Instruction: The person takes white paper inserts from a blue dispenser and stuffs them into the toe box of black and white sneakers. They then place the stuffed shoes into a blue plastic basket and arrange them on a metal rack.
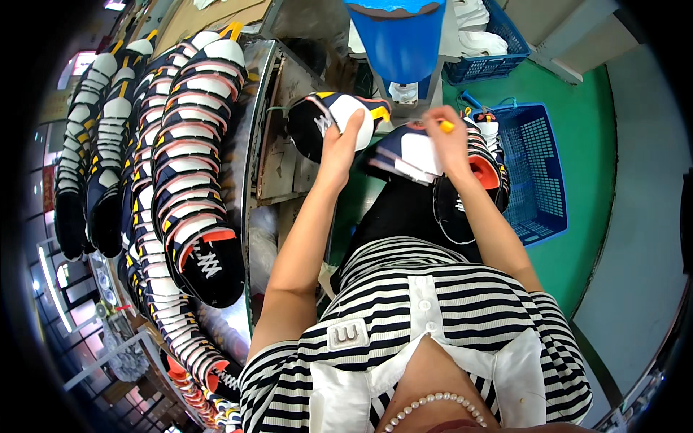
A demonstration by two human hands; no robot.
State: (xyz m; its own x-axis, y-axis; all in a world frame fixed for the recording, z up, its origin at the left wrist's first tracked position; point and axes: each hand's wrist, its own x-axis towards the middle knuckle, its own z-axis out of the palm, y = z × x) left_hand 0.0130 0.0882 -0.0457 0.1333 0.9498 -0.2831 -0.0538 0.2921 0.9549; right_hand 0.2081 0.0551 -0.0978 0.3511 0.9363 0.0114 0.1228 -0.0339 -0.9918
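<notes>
My left hand [341,146] grips a shoe upper [306,130] in black, white and navy with a yellow heel tab and white laces, its thumb lying over the white side. The upper is beside the foot of a blue tapered vessel [401,45]. To the right, my right hand [449,141] is closed at the yellow-tabbed end of a second shoe upper [417,153], slightly smeared by motion. Just under my right forearm, a row of nested shoe uppers [488,160] with orange linings rests by my lap; the nearest one [451,206] shows its black toe and white laces.
Long rows of nested uppers [193,137] stand along the metal-edged table [253,94] at left. A blue basket [538,169] sits on the green floor [588,137] at right. Behind it, another blue basket [498,66] holds white pieces [482,43].
</notes>
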